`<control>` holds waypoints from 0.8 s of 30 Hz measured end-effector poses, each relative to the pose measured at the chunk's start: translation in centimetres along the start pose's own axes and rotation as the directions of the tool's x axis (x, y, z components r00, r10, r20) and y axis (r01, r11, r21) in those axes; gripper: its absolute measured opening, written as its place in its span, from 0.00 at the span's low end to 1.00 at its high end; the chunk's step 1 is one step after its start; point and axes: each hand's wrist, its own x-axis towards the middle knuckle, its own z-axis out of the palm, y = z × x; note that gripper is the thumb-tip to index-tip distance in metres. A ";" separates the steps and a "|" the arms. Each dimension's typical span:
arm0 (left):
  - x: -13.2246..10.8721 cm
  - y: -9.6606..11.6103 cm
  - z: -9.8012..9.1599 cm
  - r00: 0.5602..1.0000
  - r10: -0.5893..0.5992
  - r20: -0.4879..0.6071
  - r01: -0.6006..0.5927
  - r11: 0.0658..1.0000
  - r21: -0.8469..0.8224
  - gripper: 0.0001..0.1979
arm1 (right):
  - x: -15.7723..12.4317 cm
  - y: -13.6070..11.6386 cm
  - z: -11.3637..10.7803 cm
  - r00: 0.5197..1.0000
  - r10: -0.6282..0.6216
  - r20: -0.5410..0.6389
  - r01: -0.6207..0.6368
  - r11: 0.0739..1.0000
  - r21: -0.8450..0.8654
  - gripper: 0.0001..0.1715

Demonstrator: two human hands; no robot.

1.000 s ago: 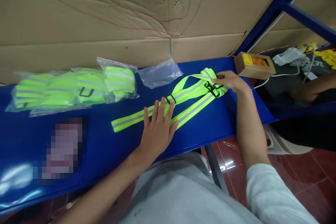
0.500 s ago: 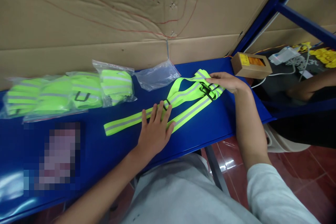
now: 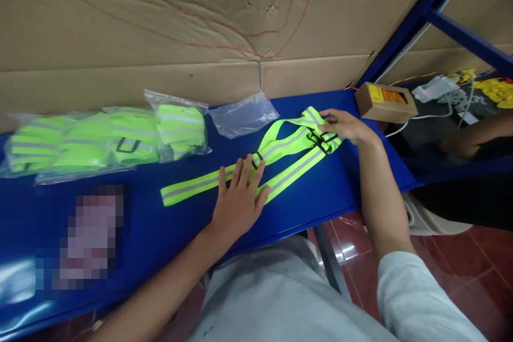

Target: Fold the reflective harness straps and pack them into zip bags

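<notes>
A neon-yellow reflective strap harness [image 3: 296, 171] with grey stripes and black buckles lies stretched out on the blue table [image 3: 316, 197]. My left hand [image 3: 240, 192] rests flat on its straps near a black slider, fingers spread. At the harness's bunched right end, my right hand [image 3: 347, 125] holds the gathered straps beside the buckles, its fingers partly hidden. The free strap end points left. Just behind the harness is a clear plastic zip bag [image 3: 244, 115] lying flat.
Several bagged harnesses [image 3: 132, 141] line the back left, against a cardboard wall [image 3: 160, 37]. A blurred-out object [image 3: 90, 235] lies front left. On the right are a cardboard box [image 3: 387, 102], a blue frame post and another person's arm [image 3: 481, 136].
The whole view has shifted slightly. Both hands keep their places on the harness, and nothing has been picked up or let go.
</notes>
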 end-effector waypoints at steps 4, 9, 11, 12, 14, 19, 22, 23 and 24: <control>-0.1 0.0 0.0 1.000 0.004 0.001 -0.004 1.000 0.014 0.31 | 0.3 0.1 0.1 1.000 -0.008 -0.024 0.008 1.000 -0.024 0.33; 0.0 0.0 -0.1 1.000 0.000 0.002 0.000 1.000 0.029 0.30 | 0.7 0.5 0.3 0.972 -0.129 -0.197 0.091 0.977 -0.193 0.16; 0.0 0.0 -0.2 1.000 0.001 0.004 -0.001 1.000 0.029 0.30 | 0.7 0.7 0.2 0.945 -0.211 -0.250 0.128 0.942 -0.311 0.11; 0.0 0.0 -0.2 1.000 0.001 0.006 -0.001 1.000 0.028 0.30 | 0.7 0.8 0.2 0.935 -0.240 -0.260 0.140 0.926 -0.351 0.10; 0.0 0.0 -0.1 1.000 0.001 0.008 -0.001 1.000 0.023 0.30 | 0.7 0.9 0.1 0.930 -0.255 -0.263 0.143 0.914 -0.379 0.11; -0.1 0.0 0.0 1.000 -0.007 0.000 0.007 1.000 -0.001 0.31 | 0.7 0.9 0.3 0.957 -0.168 -0.238 0.077 0.933 -0.351 0.17; -0.1 0.0 0.0 1.000 -0.013 0.005 0.013 1.000 -0.006 0.31 | 0.7 0.7 0.3 0.979 -0.098 -0.179 0.027 0.931 -0.364 0.28; -0.1 0.0 -0.1 1.000 -0.015 0.007 0.015 1.000 -0.005 0.31 | 0.7 0.7 0.3 0.984 -0.086 -0.156 0.020 0.923 -0.385 0.31; -0.1 0.1 -0.1 1.000 -0.016 0.010 0.016 1.000 -0.002 0.31 | 0.7 0.6 0.3 0.988 -0.084 -0.131 0.024 0.913 -0.408 0.32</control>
